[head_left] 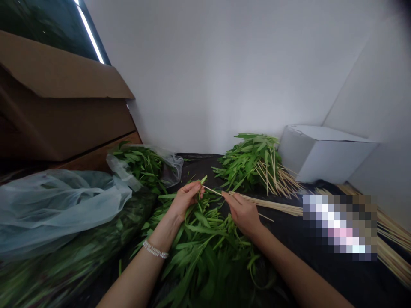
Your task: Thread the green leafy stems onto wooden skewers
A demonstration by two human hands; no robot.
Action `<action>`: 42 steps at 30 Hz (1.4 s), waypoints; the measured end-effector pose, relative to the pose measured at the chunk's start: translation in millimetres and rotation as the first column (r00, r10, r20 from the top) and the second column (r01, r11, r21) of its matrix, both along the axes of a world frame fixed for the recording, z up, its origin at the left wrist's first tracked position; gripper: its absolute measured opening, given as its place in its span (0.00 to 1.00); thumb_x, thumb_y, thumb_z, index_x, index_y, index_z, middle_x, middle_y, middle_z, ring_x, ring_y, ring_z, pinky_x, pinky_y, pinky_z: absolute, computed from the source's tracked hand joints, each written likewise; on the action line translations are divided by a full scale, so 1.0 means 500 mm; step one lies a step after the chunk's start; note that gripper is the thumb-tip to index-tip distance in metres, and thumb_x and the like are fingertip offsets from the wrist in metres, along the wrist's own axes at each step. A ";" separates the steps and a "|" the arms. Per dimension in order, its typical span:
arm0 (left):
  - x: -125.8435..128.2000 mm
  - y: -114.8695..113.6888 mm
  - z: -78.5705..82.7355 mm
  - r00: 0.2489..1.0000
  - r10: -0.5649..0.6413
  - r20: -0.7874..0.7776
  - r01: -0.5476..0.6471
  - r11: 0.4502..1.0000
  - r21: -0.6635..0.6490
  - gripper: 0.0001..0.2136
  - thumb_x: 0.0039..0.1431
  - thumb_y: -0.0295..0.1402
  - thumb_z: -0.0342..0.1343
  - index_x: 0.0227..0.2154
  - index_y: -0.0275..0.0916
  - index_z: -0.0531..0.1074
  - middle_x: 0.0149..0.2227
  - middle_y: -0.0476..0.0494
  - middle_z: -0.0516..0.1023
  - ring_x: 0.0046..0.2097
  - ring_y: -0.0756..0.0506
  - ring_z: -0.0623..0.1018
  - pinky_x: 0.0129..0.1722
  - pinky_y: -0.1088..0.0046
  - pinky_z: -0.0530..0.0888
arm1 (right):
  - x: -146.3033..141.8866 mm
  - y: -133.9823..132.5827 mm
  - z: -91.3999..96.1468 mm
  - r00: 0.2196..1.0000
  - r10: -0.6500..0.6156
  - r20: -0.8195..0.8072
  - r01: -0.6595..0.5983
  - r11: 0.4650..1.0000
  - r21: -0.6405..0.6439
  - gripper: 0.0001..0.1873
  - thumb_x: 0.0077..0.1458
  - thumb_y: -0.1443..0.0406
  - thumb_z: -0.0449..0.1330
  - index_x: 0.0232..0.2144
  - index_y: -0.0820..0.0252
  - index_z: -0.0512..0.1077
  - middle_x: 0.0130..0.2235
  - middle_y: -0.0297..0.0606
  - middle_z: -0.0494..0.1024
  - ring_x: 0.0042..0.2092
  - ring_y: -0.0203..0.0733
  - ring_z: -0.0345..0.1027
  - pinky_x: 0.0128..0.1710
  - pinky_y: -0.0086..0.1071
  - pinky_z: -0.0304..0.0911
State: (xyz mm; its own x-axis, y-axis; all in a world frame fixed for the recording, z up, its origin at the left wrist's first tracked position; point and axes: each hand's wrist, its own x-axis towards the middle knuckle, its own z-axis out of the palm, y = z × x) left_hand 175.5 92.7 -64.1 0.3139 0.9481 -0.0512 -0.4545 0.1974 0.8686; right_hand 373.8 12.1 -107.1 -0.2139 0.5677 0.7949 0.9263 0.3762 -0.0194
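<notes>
Many leaves [199, 239] lie under left hand [184, 199], right hand [244, 214], skewer [212, 191].

The left hand [184, 197] pinches a green leafy stem [203, 180] at its tip, while the right hand [243, 212] holds a thin bamboo skewer [212, 191] against it. Both work above a heap of loose greens [199, 244] on the dark bench [289, 239], with skewered greens [257, 164] piled beside a white box [321, 156].

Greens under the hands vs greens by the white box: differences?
The near pile is loose, no sticks; the far pile has bamboo skewers sticking out. The near pile lies under the left hand and right hand; the far pile sits untouched by the white box. Both are green leafy stems.
</notes>
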 end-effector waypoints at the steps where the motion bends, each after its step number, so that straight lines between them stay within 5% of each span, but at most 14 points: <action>1: 0.000 0.000 -0.001 1.000 -0.003 -0.005 0.003 1.000 0.004 0.17 0.36 0.34 0.73 0.31 0.33 0.78 0.25 0.46 0.80 0.24 0.52 0.76 0.28 0.78 0.74 | 0.000 0.000 -0.001 1.000 0.002 -0.003 -0.002 1.000 -0.005 0.19 0.62 0.72 0.48 0.52 0.62 0.71 0.34 0.41 0.76 0.37 0.38 0.72 0.36 0.27 0.65; 18: 0.011 -0.013 -0.004 0.993 -0.061 -0.098 0.073 0.991 0.115 0.13 0.44 0.38 0.69 0.29 0.34 0.79 0.24 0.47 0.78 0.25 0.53 0.73 0.27 0.80 0.69 | -0.007 0.006 -0.019 0.999 0.030 -0.028 -0.031 0.999 -0.016 0.18 0.61 0.73 0.47 0.49 0.64 0.71 0.37 0.44 0.79 0.37 0.40 0.74 0.35 0.29 0.67; 25: 0.013 -0.018 0.002 0.981 0.000 -0.193 0.033 0.985 0.167 0.14 0.41 0.39 0.70 0.29 0.34 0.80 0.26 0.45 0.79 0.27 0.52 0.73 0.29 0.78 0.69 | -0.006 0.007 -0.022 0.998 0.050 -0.038 -0.052 0.998 -0.035 0.17 0.62 0.72 0.46 0.48 0.66 0.71 0.36 0.43 0.79 0.37 0.41 0.74 0.36 0.30 0.67; 35: 0.023 -0.037 0.024 0.947 -0.073 -0.314 0.163 0.948 0.273 0.13 0.43 0.42 0.67 0.22 0.35 0.78 0.23 0.46 0.77 0.27 0.50 0.73 0.32 0.75 0.70 | -0.013 0.005 -0.016 0.995 0.080 -0.056 -0.081 0.996 -0.027 0.16 0.65 0.70 0.45 0.47 0.65 0.71 0.35 0.43 0.78 0.36 0.40 0.74 0.37 0.30 0.66; 42: 0.025 -0.033 0.009 0.942 -0.076 -0.327 0.176 0.941 0.289 0.12 0.45 0.42 0.67 0.24 0.35 0.79 0.24 0.45 0.78 0.29 0.49 0.73 0.34 0.74 0.70 | -0.015 0.006 -0.015 0.996 0.076 -0.056 -0.078 0.996 -0.040 0.16 0.64 0.70 0.45 0.46 0.64 0.71 0.34 0.42 0.78 0.36 0.39 0.73 0.36 0.29 0.66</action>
